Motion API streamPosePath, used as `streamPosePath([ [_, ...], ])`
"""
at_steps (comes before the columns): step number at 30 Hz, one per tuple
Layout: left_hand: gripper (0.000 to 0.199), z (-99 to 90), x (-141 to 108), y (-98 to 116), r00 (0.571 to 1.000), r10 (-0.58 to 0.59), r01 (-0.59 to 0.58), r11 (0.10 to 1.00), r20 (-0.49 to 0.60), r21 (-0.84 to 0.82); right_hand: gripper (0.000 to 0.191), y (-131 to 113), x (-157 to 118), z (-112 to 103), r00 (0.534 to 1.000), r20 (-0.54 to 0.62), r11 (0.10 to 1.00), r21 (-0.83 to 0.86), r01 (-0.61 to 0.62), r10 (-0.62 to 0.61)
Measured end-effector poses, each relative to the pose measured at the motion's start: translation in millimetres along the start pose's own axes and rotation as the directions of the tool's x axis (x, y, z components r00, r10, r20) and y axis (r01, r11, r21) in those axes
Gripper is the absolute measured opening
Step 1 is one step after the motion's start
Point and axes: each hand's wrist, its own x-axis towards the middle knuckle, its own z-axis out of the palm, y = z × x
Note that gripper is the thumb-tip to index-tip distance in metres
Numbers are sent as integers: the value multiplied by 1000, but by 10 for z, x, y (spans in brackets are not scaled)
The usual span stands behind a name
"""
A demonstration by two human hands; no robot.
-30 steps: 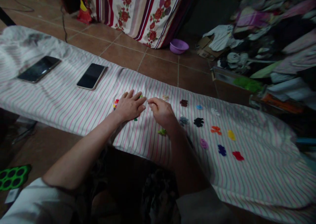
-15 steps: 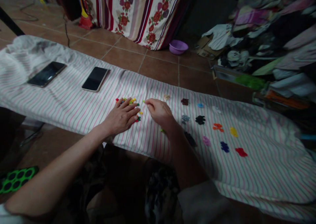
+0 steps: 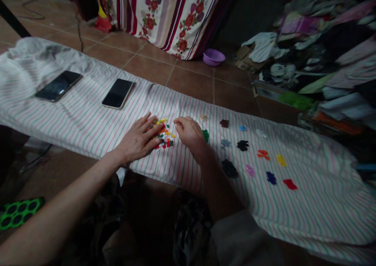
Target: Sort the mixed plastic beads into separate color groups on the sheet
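My left hand [image 3: 141, 135] lies spread and flat over the left part of a mixed pile of small coloured pieces [image 3: 167, 134], in yellow, orange, red and green. To the right of that pile, my right hand [image 3: 189, 131] is closed, thumb and forefinger pinched together just above the cloth. Whatever is between those fingertips is too small to make out. Right behind the right hand a dark green heap [image 3: 206, 135] shows in part. Farther right lie single-colour heaps, among them brown [image 3: 225, 123], black [image 3: 243, 145], orange [image 3: 263, 155], yellow [image 3: 281, 160] and red [image 3: 290, 184].
A striped cloth [image 3: 182, 172] covers the long low surface. Two phones lie on it, a dark one [image 3: 58, 86] at far left and another [image 3: 118, 93] nearer the hands. Beyond, a purple basin [image 3: 214, 57] stands on the tiled floor, with piled clothes [image 3: 264, 49] to its right.
My left hand has slid a little left, baring more of the mixed pile. A light green piece seen at my right fingertips no longer shows. The dark green heap has come into view.
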Motion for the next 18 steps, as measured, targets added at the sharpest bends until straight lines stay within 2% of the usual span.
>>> streamPosePath([
  [4, 78, 36, -30, -28, 997, -68, 66, 997, 40, 44, 32, 51, 44, 19, 999, -48, 1000, 24, 11, -10],
  [8, 96, 92, 0, -24, 991, -67, 58, 995, 118, 79, 39, 81, 70, 78, 997, -49, 998, 36, 53, -51],
  [13, 95, 164, 81, -5, 997, -48, 43, 996, 65, 72, 40, 61, 74, 108, 996, -4, 992, 96, 88, -88],
  [18, 83, 189, 112, 33, 999, -36, 35, 997, 6, 66, 33, 43, 57, 105, 995, 33, 991, 94, 95, -98],
])
